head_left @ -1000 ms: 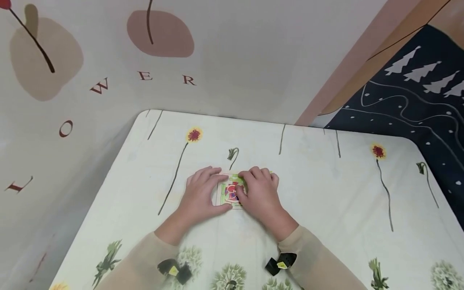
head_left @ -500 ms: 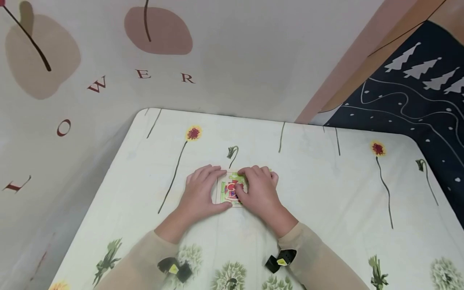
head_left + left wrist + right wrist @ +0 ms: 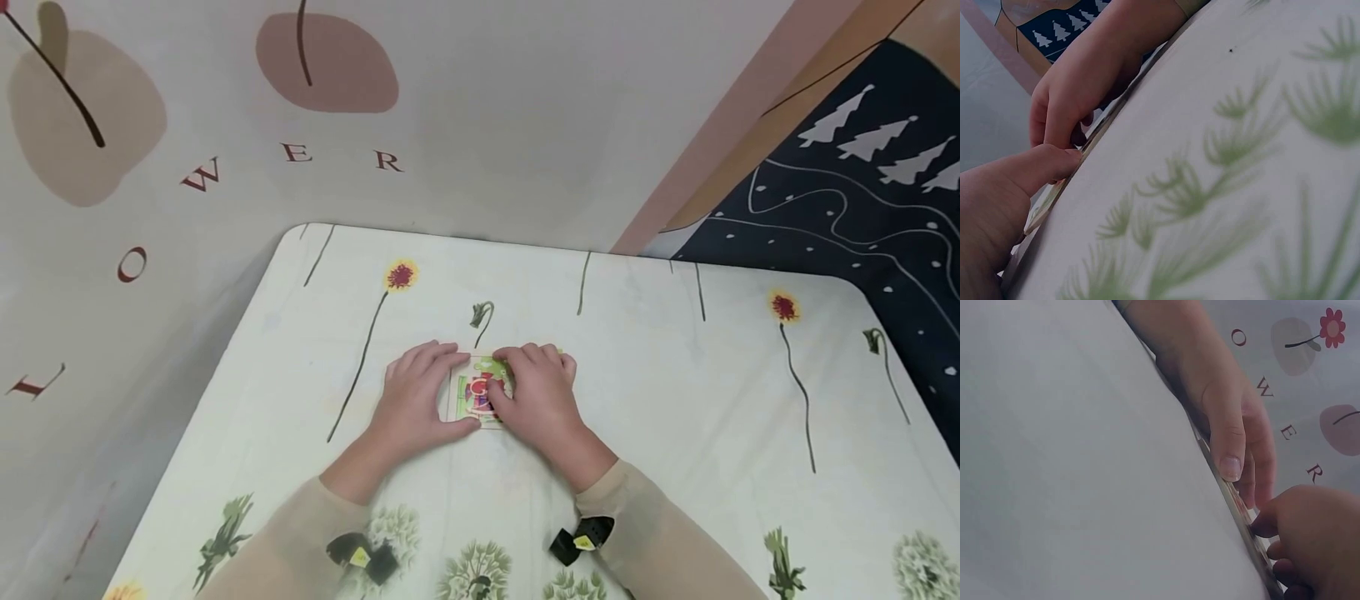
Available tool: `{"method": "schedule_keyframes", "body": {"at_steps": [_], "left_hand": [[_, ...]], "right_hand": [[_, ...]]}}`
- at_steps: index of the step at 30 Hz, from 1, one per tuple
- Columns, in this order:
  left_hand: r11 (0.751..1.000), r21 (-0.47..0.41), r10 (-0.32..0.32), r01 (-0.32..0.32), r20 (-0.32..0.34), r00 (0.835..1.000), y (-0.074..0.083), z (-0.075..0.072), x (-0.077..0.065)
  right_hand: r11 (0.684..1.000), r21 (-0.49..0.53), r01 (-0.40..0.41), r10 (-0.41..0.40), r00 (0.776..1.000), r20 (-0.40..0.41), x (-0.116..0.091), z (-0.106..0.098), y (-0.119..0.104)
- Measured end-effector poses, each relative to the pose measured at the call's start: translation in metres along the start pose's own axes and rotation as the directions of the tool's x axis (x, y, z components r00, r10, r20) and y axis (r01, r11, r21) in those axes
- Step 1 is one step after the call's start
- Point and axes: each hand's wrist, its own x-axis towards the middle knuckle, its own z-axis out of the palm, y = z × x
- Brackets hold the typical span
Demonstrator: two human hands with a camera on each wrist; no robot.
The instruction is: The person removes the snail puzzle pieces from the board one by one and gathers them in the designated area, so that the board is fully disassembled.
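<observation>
Head view: I look down past my two beige sleeves (image 3: 300,546), a black device (image 3: 362,557) with a yellow mark worn near each wrist.
Cloth between my arms: white, printed with feathery green flower heads (image 3: 475,571).
Left hand (image 3: 418,402): grasping the small picture board (image 3: 471,398), thumb at its near edge, forefinger at its far edge.
Right hand (image 3: 542,398): fingers bent over the board's right part, thumb tip by the printed face; whether it pinches a loose part, I cannot tell.
Board: lies flat on the table between my hands, partly covered by them; green, red and purple print inside a pale margin.
Tabletop (image 3: 675,383): white and round-cornered, its cover lightly creased on the right; beyond my hands are a drooping green bud (image 3: 480,317) and two red-and-yellow blooms (image 3: 401,276) on thin stems.
Backdrop (image 3: 510,175): pale grey-white, rising behind the table's far edge, with the red letters (image 3: 201,174) L, O, W, E, R in a curve below a beige fruit shape (image 3: 86,133) and a dusty-pink one (image 3: 333,67).
Far right: a slanting pink band (image 3: 712,125), then orange-brown, then a navy panel (image 3: 817,221) with white fir trees (image 3: 836,117), dots and winding lines.
</observation>
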Motion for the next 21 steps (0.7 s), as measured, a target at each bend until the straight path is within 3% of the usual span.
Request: {"method": "schedule_keyframes", "body": {"at_steps": [11,21], "left_hand": [[1.0,0.002,-0.006,0.006,0.001,1.0,-0.0008,0.0014,0.0007],[1.0,-0.006,-0.003,0.003,-0.004,1.0,-0.0016,0.0022,0.0007]], "right_hand": [[1.0,-0.014,0.022,-0.021,1.0,0.012,-0.0004,-0.0019,-0.0013],[0.998,0.057,0.005,-0.007,0.999,0.032,0.0013,0.0015,-0.0031]]}}
